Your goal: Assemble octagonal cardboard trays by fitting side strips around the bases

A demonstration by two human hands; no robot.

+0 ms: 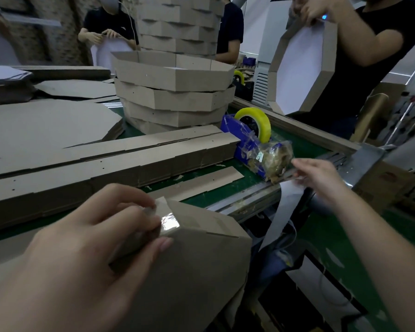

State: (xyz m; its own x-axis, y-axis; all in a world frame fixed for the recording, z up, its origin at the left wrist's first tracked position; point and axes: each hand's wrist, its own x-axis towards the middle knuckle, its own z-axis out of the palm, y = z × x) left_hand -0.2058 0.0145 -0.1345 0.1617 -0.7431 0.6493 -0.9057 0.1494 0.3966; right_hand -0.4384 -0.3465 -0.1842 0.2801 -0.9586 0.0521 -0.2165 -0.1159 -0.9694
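- Table (297, 144): green top, loaded with stock
- Flat bases (46, 125) were piled far left. Side strips (106, 164) were stacked lengthwise across the middle, and the finished trays (175, 92) were stacked behind them
- Tray in work (189, 271) sat at the near edge of the table, bottom centre, tipped with one wall corner facing up
- Left hand (82, 248) gripped that wall at the corner, fingers over the top edge and thumb on the outer face, just beside the tape patch
- Tape dispenser (244, 144), blue with a yellow roll, stood at the right end of the side strips, its front caked in old tape scraps
- Right hand (321, 178) was out at the dispenser's cutter end with fingertips on the scraps. It was blurred, so I couldn't tell whether it was pinching a fresh strip
- Tape patch (169, 222) was clear and glossy, and lay across the strip seam
- Judgement: the step looked like fetching another piece of tape to lock the seam
- To do it well: hold the strip ends butted flush under the left thumb, pull the tape taut, and tear it clean on the cutter
- Then lay it square across the joint and press from the middle outward
- Risk: easing the left grip would probably let the seam spring open
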